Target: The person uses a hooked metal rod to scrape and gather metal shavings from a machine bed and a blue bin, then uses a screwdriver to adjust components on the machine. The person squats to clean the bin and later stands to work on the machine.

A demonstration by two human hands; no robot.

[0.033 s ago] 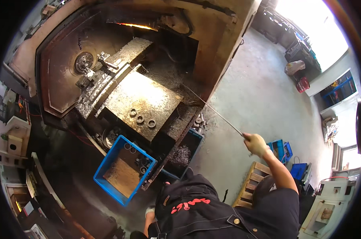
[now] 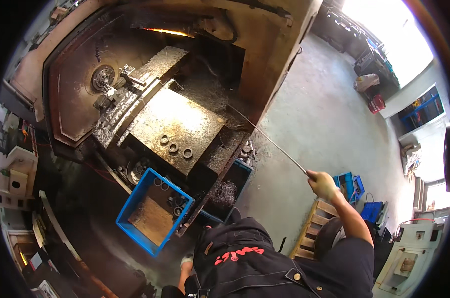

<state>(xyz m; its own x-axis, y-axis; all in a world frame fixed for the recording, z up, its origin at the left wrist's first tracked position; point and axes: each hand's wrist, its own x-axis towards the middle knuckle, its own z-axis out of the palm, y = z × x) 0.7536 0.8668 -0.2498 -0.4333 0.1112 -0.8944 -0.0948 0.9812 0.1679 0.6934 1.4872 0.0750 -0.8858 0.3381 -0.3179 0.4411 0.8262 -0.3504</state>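
Grey concrete floor (image 2: 324,124) fills the right side of this workshop, and a big rusty-brown machine (image 2: 150,84) stands open at 11 o'clock. My right hand (image 2: 322,184) is out at 3 o'clock, and its grip is closed tight around the end of a long thin metal rod (image 2: 269,141). That rod slants up toward 10 o'clock, and its far tip reaches into the dark opening of the machine, near the heaps of metal shavings. Three small metal rings (image 2: 174,146) lie in a row on the machine's flat shiny block (image 2: 175,124), near the middle. Just below them, at 7 o'clock, sits a blue plastic crate (image 2: 128,218) with a few dark rings inside. My left hand (image 2: 186,259) hangs low at 6 o'clock by my dark jacket, and I cannot tell if its grip is open or closed. Wooden pallet (image 2: 312,228) boards lie at 4 o'clock beside my right arm.
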